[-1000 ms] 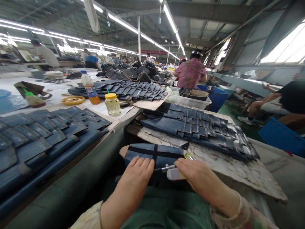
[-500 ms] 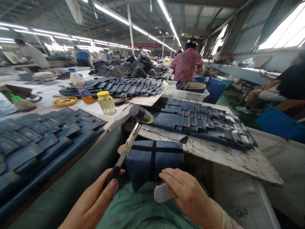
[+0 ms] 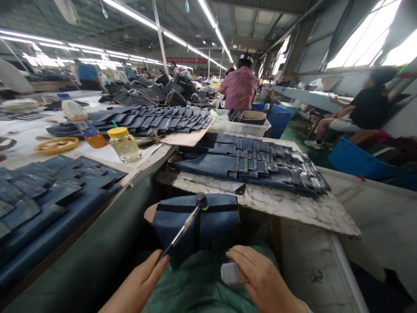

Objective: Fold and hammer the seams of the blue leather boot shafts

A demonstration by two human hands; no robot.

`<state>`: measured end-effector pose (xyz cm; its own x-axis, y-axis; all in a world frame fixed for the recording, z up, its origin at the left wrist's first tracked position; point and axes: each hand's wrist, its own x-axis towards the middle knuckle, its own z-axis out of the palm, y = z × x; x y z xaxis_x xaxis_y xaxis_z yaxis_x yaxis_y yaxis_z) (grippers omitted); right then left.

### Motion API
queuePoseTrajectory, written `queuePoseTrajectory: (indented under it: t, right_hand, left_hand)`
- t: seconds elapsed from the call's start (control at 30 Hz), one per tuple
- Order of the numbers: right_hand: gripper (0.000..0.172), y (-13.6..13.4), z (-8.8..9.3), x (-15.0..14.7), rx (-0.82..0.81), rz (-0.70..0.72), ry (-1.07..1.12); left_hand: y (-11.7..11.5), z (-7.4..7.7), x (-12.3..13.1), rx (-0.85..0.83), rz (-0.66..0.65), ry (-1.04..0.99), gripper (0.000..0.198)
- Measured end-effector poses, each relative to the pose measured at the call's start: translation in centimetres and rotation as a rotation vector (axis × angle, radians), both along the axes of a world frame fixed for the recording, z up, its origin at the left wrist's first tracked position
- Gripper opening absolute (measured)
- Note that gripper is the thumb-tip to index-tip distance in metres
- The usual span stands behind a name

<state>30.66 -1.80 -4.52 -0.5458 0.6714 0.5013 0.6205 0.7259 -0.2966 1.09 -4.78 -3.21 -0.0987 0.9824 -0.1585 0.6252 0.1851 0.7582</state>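
My left hand (image 3: 147,274) is closed around the handle of a mallet (image 3: 183,229) with a dark head and a yellow-green face. The mallet's head is over the top of a blue leather-like piece (image 3: 213,224) crossed by black strips; whether it touches cannot be told. This blue piece sits in front of my lap, covered in green cloth (image 3: 195,287). My right hand (image 3: 256,274) is closed on a pale grey, blunt-ended block (image 3: 230,273), mostly hidden by the palm. It hovers above the green cloth, right of the blue piece's lower edge.
Overlapping blue pieces lie on a worn board (image 3: 312,221) ahead and on the left table (image 3: 130,171). A yellow-lidded jar (image 3: 124,147), a bottle (image 3: 85,126) and a yellow dish (image 3: 57,145) stand there. A blue bin (image 3: 355,158) is at right. Several people work farther off.
The mallet has swung down, its head now over the blue piece's top. My left hand is lower; my right hand has moved slightly right. The view has turned right.
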Motion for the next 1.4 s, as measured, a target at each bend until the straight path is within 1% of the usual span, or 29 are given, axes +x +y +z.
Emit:
queuePoseTrajectory:
  t: [0.07,0.13,0.23,0.33,0.47,0.6,0.67,0.77,0.9,0.93,1.03,1.13,1.2,1.33,1.4]
  right_hand:
    - [0.038,0.0,-0.1,-0.1,-0.017,0.004,0.008]
    - [0.038,-0.2,-0.3,-0.1,-0.049,-0.003,0.007]
    - [0.040,-0.4,-0.9,0.4,-0.092,-0.011,0.003]
    - [0.042,-0.4,-1.5,1.2,-0.122,0.001,-0.019]
    - [0.045,-0.5,-2.2,2.0,-0.155,-0.010,-0.043]
    - [0.043,-0.6,-2.4,2.3,-0.194,-0.010,-0.038]
    - [0.044,-0.6,-2.5,2.4,-0.199,-0.005,-0.037]
    - [0.043,-0.6,-2.7,2.5,-0.204,-0.033,-0.053]
    - [0.043,-0.7,-2.8,2.5,-0.188,-0.023,-0.035]
    - [0.043,-0.8,-2.8,2.5,-0.177,-0.024,-0.033]
    - [0.040,-0.9,-2.6,2.7,-0.152,-0.037,-0.053]
    - [0.041,-1.0,-2.6,2.9,-0.169,-0.040,-0.071]
    - [0.043,-1.0,-2.9,3.0,-0.180,-0.041,-0.070]
    - [0.041,-1.0,-3.4,3.0,-0.179,-0.051,-0.058]
    - [0.040,-1.0,-3.4,3.0,-0.183,-0.051,-0.048]
  left_hand:
    - [0.4,0.0,0.7,-0.100,-0.075,-0.095,0.048]
    - [0.7,0.2,1.4,-0.131,-0.088,-0.165,0.050]
    - [1.4,0.9,2.1,-0.126,-0.076,-0.110,0.050]
    - [2.0,1.3,2.7,-0.166,-0.096,-0.052,0.047]
    - [2.3,1.1,3.2,-0.162,-0.164,-0.052,0.044]
    - [2.7,1.0,3.6,-0.229,-0.169,0.040,0.042]
    - [3.0,1.2,3.9,-0.215,-0.184,0.029,0.045]
    - [3.3,1.3,4.5,-0.154,-0.201,0.013,0.046]
    - [3.9,0.8,5.4,-0.210,-0.284,0.080,0.039]
    - [4.0,0.7,5.7,-0.197,-0.294,0.076,0.038]
    - [4.5,0.7,6.2,-0.119,-0.279,0.061,0.038]
    - [4.7,0.7,6.5,-0.154,-0.280,0.112,0.035]
    - [4.8,0.7,6.5,-0.172,-0.300,0.104,0.034]
    - [4.6,0.5,6.5,-0.126,-0.296,0.064,0.035]
    - [4.5,0.5,6.6,-0.160,-0.308,0.088,0.033]
